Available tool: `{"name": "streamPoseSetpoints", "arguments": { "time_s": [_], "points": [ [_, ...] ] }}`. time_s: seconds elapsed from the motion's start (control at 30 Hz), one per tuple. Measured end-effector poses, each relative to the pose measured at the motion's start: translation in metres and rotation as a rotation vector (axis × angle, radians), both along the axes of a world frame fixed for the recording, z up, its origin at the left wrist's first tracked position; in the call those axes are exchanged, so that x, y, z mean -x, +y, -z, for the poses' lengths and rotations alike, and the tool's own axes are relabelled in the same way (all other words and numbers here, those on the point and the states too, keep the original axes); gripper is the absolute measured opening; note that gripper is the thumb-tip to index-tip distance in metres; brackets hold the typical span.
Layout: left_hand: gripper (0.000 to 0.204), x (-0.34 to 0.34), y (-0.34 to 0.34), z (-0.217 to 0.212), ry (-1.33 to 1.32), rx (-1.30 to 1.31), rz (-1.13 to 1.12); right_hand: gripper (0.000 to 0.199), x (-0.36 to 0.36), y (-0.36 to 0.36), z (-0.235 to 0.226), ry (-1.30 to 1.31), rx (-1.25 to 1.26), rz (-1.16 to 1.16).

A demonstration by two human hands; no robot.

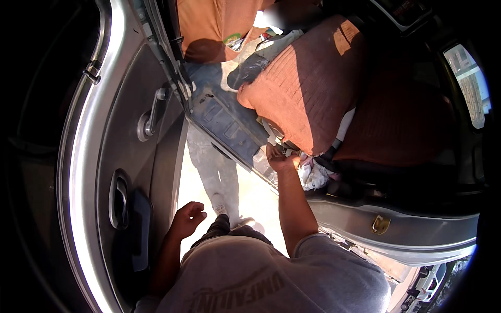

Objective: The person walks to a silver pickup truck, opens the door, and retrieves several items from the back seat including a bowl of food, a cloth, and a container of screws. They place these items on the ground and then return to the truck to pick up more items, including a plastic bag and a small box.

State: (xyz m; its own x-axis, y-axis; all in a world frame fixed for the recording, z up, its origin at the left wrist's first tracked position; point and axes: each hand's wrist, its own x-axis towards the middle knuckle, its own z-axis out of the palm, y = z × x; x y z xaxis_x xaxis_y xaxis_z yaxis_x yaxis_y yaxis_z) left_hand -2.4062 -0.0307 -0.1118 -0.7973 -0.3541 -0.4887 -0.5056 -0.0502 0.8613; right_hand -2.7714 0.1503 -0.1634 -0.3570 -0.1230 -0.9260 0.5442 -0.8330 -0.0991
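Note:
My right hand [284, 160] reaches to the lower side of a reddish-brown, fabric-covered car seat [297, 94]. Its fingers curl in at the seat's base, and whatever they grip is hidden in the shade there. Right beside that hand lies a crumpled whitish cloth or plastic [313, 175], between the seat base and the door sill. My left hand [189, 219] hangs low near the open car door [130, 156], its fingers loosely bent with a gap to the thumb and nothing visible in them.
The grey door carries a window crank [152, 117] and a pull handle [120, 201]. A dark floor mat [224, 122] covers the footwell. Another brown seat [203, 31] is at the top, and a dark red seat [396, 125] is on the right. A metal latch [381, 225] sits on the body frame.

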Motion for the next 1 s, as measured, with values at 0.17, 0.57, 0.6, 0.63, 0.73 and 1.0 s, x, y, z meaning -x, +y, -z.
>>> {"name": "streamPoseSetpoints", "arguments": {
  "time_s": [0.17, 0.57, 0.6, 0.63, 0.73, 1.0],
  "points": [
    [0.026, -0.003, -0.002, 0.017, -0.008, -0.096, -0.018, 0.04, 0.028, 0.025, 0.008, 0.23, 0.198, -0.168],
    [0.022, -0.006, 0.005, 0.007, -0.019, -0.136, -0.024, 0.03, 0.027, 0.004, 0.065, 0.476, 0.276, 0.072],
    [0.022, -0.002, 0.005, 0.005, -0.005, -0.14, -0.026, 0.029, 0.034, 0.018, 0.088, 0.546, 0.371, 0.027],
    [0.021, 0.0, 0.006, 0.005, -0.007, -0.143, -0.028, 0.027, 0.036, 0.019, 0.085, 0.614, 0.468, -0.024],
    [0.018, 0.001, 0.008, 0.001, -0.004, -0.129, -0.021, 0.027, 0.046, 0.006, 0.083, 0.538, 0.33, 0.087],
    [0.02, -0.019, 0.012, 0.018, -0.076, -0.23, -0.057, 0.02, 0.038, -0.005, 0.089, 0.55, 0.454, 0.259]
  ]
}}
